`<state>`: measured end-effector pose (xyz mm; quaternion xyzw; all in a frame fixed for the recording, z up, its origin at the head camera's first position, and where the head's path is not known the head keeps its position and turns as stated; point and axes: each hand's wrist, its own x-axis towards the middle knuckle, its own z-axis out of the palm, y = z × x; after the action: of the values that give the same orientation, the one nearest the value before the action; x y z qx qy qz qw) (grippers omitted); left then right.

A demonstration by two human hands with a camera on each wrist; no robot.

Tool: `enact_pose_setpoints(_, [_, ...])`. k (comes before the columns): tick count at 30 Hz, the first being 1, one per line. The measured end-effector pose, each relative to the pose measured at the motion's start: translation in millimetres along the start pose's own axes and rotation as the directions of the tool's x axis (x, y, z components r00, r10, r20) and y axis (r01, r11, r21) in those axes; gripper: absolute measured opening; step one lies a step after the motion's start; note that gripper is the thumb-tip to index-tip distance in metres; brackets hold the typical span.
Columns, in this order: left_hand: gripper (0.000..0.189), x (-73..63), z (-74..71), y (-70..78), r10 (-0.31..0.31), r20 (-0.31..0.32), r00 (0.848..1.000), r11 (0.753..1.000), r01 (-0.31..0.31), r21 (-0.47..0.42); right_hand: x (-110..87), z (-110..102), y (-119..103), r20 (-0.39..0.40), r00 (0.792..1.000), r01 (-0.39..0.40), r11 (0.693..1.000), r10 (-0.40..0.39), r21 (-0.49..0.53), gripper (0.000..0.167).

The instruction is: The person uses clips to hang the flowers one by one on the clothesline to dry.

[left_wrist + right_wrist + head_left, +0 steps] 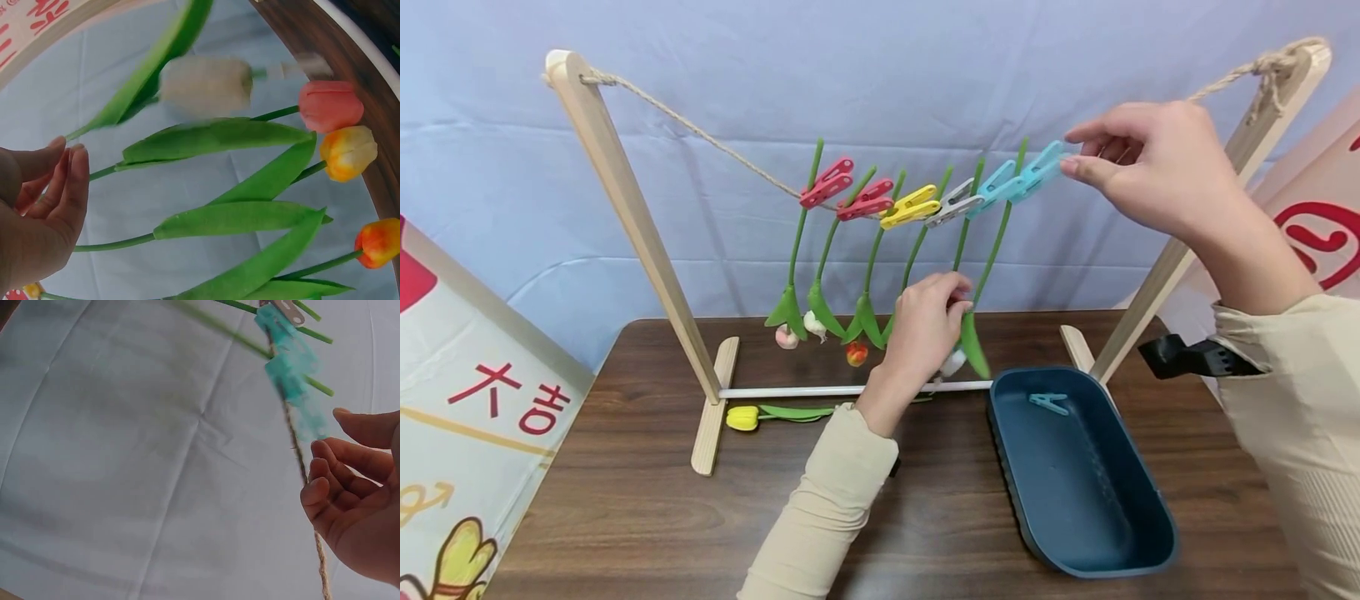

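My left hand (pixel 925 321) pinches the stem of a white tulip (pixel 206 87), which hangs head down and is blurred in the left wrist view. Up at the rope, my right hand (pixel 1165 167) has its thumb and fingers at the tail of a light blue clothespin (pixel 1041 171). The right wrist view shows that thumb and the fingers apart, with the clothespin just beyond the fingertips. This clothespin clips the white tulip's stem to the rope (pixel 295 434). Beside it, a second blue, a grey (pixel 955 204), a yellow (pixel 912 207) and two red clothespins (pixel 827 183) hold more upside-down tulips.
Two wooden posts (pixel 632 225) carry the rope, and a white rod (pixel 797 392) joins their feet. A yellow tulip (pixel 742 418) lies on the brown table (pixel 647 517). At the right, a dark blue basin (pixel 1075 492) contains one blue clothespin (pixel 1048 403).
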<state>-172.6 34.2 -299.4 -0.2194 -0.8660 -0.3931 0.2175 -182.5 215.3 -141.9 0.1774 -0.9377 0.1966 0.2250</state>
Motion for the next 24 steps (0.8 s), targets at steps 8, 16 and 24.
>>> enact_pose_setpoints(8, [0.012, -9.9, -4.6, -0.9, -0.049, -0.004, 0.999, 0.998, 0.049, 0.028, -11.0, -5.1, 2.0, -0.017, 0.999, -0.025, 0.995, 0.027, 0.095, 0.029])
enact_pose_setpoints(16, [0.010, -15.4, -2.4, -15.0, -0.053, 0.005, 0.999, 0.999, 0.053, 0.009, -24.2, 0.0, 14.9, -0.001, 0.998, -0.068, 0.983, 0.069, 0.171, 0.021])
enact_pose_setpoints(24, [0.009, -20.1, 1.6, -29.2, -0.053, -0.020, 0.998, 0.998, 0.053, 0.015, -37.2, 17.3, 39.6, 0.193, 0.978, -0.102, 0.989, 0.081, 0.104, 0.019])
